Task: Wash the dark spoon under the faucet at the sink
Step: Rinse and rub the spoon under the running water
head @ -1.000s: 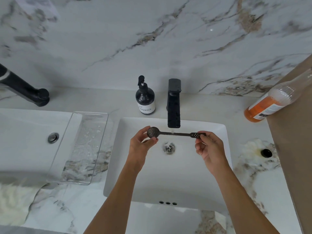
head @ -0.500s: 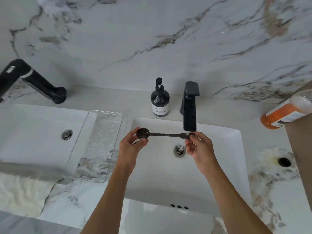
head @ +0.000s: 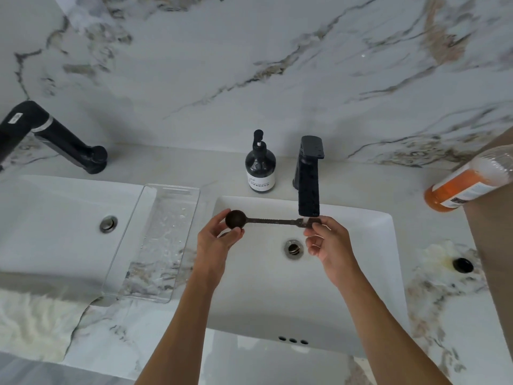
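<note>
Over the white sink, both hands hold a slim dark spoon.

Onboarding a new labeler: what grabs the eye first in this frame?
The dark spoon, held level between the left hand and right hand over the white sink, handle end under the black faucet. Next, the orange bottle tilted at far right.
</note>
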`<state>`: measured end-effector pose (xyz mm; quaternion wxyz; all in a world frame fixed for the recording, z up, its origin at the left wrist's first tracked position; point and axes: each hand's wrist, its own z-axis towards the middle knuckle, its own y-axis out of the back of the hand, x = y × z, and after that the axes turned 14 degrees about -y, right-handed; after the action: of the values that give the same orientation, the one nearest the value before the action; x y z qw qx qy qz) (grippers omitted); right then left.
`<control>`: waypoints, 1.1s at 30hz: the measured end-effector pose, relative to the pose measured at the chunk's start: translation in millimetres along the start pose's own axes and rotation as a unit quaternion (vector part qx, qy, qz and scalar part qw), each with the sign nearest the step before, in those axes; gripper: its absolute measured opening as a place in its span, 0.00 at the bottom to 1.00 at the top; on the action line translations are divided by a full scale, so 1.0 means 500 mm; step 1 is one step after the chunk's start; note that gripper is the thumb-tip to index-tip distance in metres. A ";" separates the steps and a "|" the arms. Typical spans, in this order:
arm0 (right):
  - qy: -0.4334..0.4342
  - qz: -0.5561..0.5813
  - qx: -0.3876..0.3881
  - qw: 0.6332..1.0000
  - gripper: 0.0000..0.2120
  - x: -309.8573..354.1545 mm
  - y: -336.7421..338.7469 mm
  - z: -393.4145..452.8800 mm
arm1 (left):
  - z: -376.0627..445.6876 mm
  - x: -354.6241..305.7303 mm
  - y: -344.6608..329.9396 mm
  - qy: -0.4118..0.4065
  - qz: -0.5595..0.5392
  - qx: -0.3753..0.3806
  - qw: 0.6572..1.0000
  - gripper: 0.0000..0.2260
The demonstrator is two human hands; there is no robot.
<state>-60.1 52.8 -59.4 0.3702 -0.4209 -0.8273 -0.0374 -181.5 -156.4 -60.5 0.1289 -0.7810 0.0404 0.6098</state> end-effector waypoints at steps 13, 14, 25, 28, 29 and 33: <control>0.022 0.050 -0.056 0.997 0.08 0.032 0.147 -0.033 | -0.019 0.030 -0.145 0.031 0.009 0.086 0.996 0.25; 0.023 0.052 -0.059 0.997 0.08 0.035 0.155 -0.036 | -0.020 0.031 -0.155 0.032 0.010 0.092 0.995 0.25; 0.051 0.076 -0.081 0.992 0.10 0.050 0.231 -0.059 | -0.032 0.048 -0.226 -0.004 0.089 0.182 0.979 0.19; 0.054 0.111 -0.063 0.990 0.08 0.051 0.239 -0.066 | -0.039 0.049 -0.232 0.013 0.063 0.182 0.981 0.15; 0.056 0.116 -0.061 0.990 0.07 0.050 0.240 -0.068 | -0.040 0.050 -0.233 0.019 0.055 0.179 0.982 0.13; 0.069 0.105 -0.059 0.990 0.09 0.041 0.247 -0.070 | -0.043 0.059 -0.232 0.016 0.060 0.174 0.983 0.11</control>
<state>42.2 132.8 -51.7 0.4033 -0.5229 -0.7471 -0.0759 -128.1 -47.4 -66.6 0.2252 -0.7526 0.1946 0.5873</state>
